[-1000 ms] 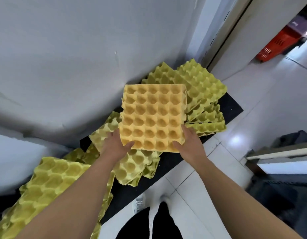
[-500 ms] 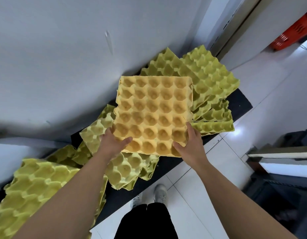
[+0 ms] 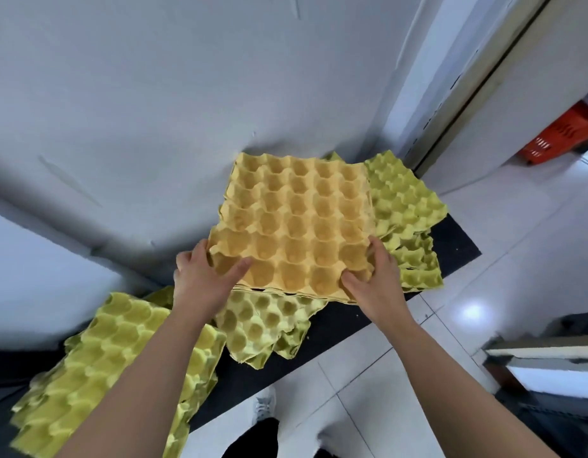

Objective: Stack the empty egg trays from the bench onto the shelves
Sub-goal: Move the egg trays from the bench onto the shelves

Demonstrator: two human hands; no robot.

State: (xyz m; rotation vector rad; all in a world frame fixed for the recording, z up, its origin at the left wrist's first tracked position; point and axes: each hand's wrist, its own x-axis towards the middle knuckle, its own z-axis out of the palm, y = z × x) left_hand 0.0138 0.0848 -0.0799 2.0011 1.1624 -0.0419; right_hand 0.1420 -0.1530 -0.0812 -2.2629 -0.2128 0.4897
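An orange-yellow egg tray [image 3: 299, 223], apparently a thin stack, lies over green trays on the black bench [image 3: 451, 246]. My left hand [image 3: 203, 279] grips its near left corner, thumb in a cup. My right hand [image 3: 375, 279] grips the near right edge, thumb on top. Green trays lie to the right [image 3: 405, 206], under the near edge [image 3: 266, 322] and at the lower left [image 3: 121, 368]. No shelves are in view.
A grey wall [image 3: 154, 110] rises right behind the bench. White tiled floor [image 3: 401, 375] runs along the bench front, with my shoes below. An orange crate [image 3: 563, 133] sits past a doorway at right. A dark box [image 3: 547, 368] stands at lower right.
Both hands have moved the orange tray farther along and down over the green pile at the wall. My grip has shifted onto the near corners.
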